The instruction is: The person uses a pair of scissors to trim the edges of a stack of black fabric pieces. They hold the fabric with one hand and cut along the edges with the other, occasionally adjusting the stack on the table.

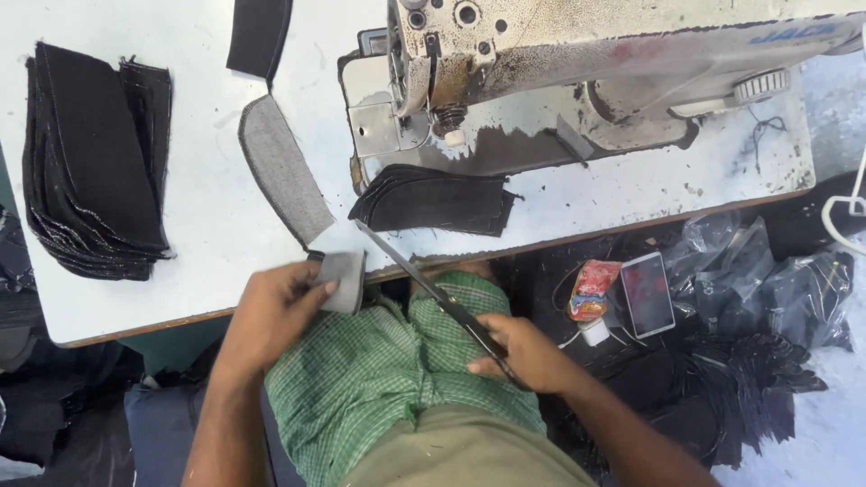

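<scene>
Left hand (pixel 275 311): head view, closed in a pinch on the near end of a long curved grey fabric strip (pixel 287 176), at the front edge of the white worktable (pixel 207 234); the strip runs away across the tabletop toward a dark fabric piece (pixel 260 34) at the far edge.

Right hand (pixel 528 353): closed around the handles of long black-handled metal scissors (pixel 433 290), held over the lap; the blades are slightly parted, and the tip reaches the table edge just beside the pinched strip end.

Small pile of black curved fabric pieces (pixel 437 200): on the table just in front of the worn cream-coloured sewing machine (pixel 586 68).

Tall stack of black fabric pieces (pixel 95 158): far left of the table, well apart from both hands.

Phone (pixel 648 294) and red snack packet (pixel 591 289): below the table, right of the right hand, beside clear plastic bags (pixel 758 271).
</scene>
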